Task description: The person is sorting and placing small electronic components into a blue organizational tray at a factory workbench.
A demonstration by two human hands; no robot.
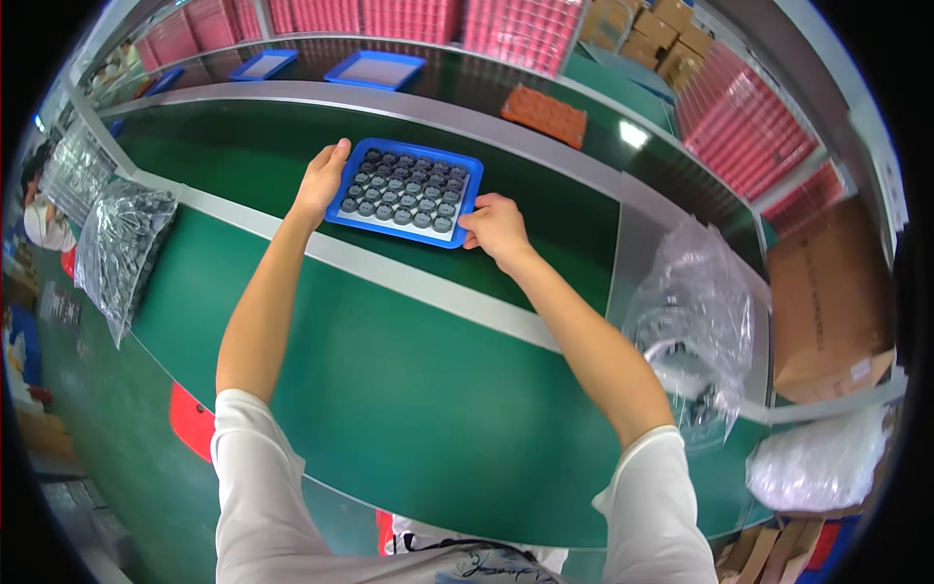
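Both my arms reach forward over the green bench to a blue tray (474, 200) with a white liner. Rows of small round dark grey parts (401, 190) fill most of it. At the tray's left edge, my left hand (321, 183) grips the rim, its thumb along the upper side. My right hand (496, 230) pinches the near right corner, fingers curled under the edge. The tray is over the dark green strip beyond the pale metal rail; whether it rests there or is lifted I cannot tell.
Clear bags of dark parts lie at left (126, 248) and right (696, 331). An orange tray (545, 115) and blue trays (375, 70) sit on the far ledge. Pink crates (525, 34) are stacked behind. A cardboard box (827, 302) stands at right beside a white plastic bundle (822, 462).
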